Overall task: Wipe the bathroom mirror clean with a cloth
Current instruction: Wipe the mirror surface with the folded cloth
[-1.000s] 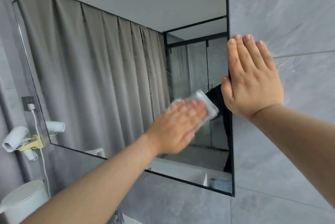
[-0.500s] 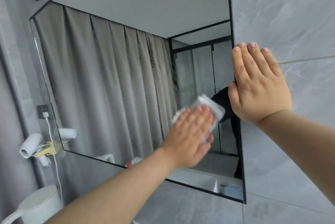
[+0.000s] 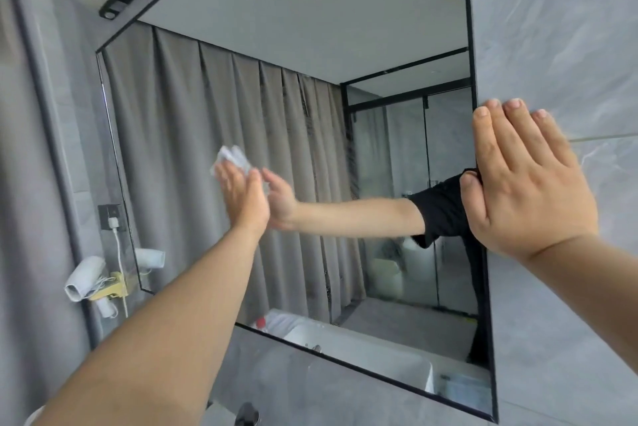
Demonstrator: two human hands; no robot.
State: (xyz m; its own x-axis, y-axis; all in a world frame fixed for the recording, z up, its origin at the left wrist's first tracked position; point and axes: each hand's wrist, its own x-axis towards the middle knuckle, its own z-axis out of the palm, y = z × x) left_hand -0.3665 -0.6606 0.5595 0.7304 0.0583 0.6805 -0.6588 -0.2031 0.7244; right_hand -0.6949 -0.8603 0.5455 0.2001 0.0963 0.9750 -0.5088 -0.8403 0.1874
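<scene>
The black-framed mirror [image 3: 397, 11] fills the middle of the head view and reflects grey curtains, a glass shower and my own arm. My left hand [image 3: 243, 197] presses a small white cloth [image 3: 232, 157] flat against the glass at the mirror's left-centre, fingers straight; most of the cloth is hidden under the palm. My right hand [image 3: 524, 180] lies flat and spread on the grey tile wall [image 3: 559, 28], with its thumb at the mirror's right edge.
A white hair dryer [image 3: 84, 277] hangs in a yellow holder on the left wall, its cord plugged into a socket [image 3: 111, 218] above. A dark tap top [image 3: 247, 415] shows at the bottom edge.
My left hand has swept the cloth leftwards and up across the glass, from beside my right hand to the left-centre. The view has shifted up and left. My right hand stays on the wall.
</scene>
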